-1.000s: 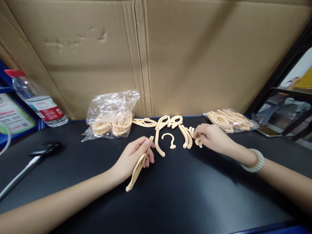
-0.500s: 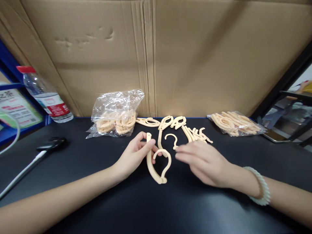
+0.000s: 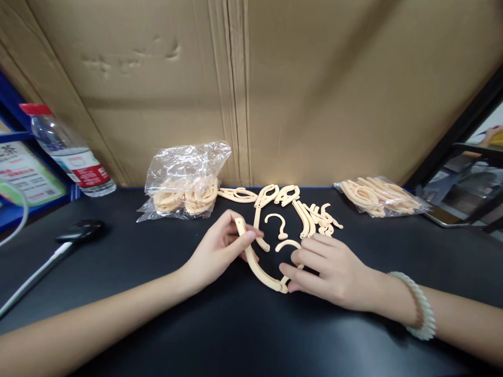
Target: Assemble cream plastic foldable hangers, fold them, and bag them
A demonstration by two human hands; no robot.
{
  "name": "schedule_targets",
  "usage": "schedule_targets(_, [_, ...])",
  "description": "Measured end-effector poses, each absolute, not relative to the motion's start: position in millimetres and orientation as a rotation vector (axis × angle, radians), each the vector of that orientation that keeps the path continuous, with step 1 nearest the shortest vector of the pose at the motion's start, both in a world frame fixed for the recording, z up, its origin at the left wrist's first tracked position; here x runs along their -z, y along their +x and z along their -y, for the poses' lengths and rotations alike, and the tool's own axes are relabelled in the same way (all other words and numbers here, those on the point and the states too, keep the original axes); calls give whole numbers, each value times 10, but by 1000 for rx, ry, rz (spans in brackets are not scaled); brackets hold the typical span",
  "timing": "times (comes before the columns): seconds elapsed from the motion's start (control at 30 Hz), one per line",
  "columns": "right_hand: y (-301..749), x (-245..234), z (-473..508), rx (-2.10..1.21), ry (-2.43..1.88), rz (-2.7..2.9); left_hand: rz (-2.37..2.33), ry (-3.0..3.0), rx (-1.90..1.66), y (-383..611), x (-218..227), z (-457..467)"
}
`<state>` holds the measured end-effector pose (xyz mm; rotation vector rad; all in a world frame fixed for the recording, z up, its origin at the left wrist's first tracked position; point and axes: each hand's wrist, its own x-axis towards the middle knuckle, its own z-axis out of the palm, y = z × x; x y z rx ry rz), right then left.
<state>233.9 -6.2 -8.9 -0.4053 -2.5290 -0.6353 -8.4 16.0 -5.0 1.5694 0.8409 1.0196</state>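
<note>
My left hand [image 3: 220,248] pinches the upper end of a cream curved hanger arm [image 3: 261,273] between thumb and fingers. At its low end the arm joins a cream hanger hook [image 3: 290,244]. My right hand [image 3: 334,269] is closed around that hook, its fingertips at the joint and partly covering the hook's stem. A loose hook [image 3: 282,225] lies on the black table just beyond the hands. Another loose hanger arm [image 3: 257,220] lies partly behind my left fingers. Beyond my right hand rest several curved arms [image 3: 304,217] and a small pile of hooks [image 3: 325,215].
Folded cream hangers [image 3: 267,195] lie along the back edge of the table, by a cardboard wall [image 3: 176,94]. Clear bags of hanger parts sit back left [image 3: 184,157] and back right [image 3: 377,196]. At left are a water bottle [image 3: 74,157] and a black plug with white cable [image 3: 80,231].
My right hand has come down and left onto the hook, which was free of it before. The joined end of the hanger arm has swung to the right; my left hand keeps its grip.
</note>
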Motion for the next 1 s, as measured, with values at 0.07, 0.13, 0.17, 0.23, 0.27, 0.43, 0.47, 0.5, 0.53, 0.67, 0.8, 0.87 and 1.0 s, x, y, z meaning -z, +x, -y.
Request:
schedule_targets(0.07, [2339,90,56,619,-447,2506,-931,1681,-1182,-89,66,-139])
schedule_targets(0.13, [2342,91,46,571,-487,2472,-1021,1944,-1346,-103,75,-108])
schedule_targets(0.17, [2344,91,40,546,-502,2456,-1052,2125,-1392,-110,76,-90])
schedule_targets(0.23, [2351,89,33,518,-519,2441,-1022,2509,-1365,-119,76,-50])
schedule_targets(0.27, [2354,87,32,514,-521,2442,-965,2670,-1298,-120,75,-30])
schedule_targets(0.43, [2359,73,60,544,-497,2402,-564,3030,-915,-100,51,27])
schedule_targets(0.47, [2359,71,69,558,-493,2391,-528,3034,-865,-96,40,29])
schedule_targets(0.5, [2358,69,78,568,-493,2385,-510,3028,-828,-93,29,30])
schedule_targets(0.53, [2357,67,86,571,-495,2385,-507,3020,-806,-91,17,30])
schedule_targets(0.67, [2361,55,106,579,-495,2382,-490,3052,-798,-80,-4,41])
schedule_targets(0.8, [2375,59,116,647,-416,2351,-523,3169,-790,-50,15,67])
schedule_targets(0.87, [2382,66,121,675,-386,2340,-563,3176,-796,-33,25,72])
schedule_targets(1.0, [2382,56,134,696,-375,2348,-606,3151,-754,-18,30,60])
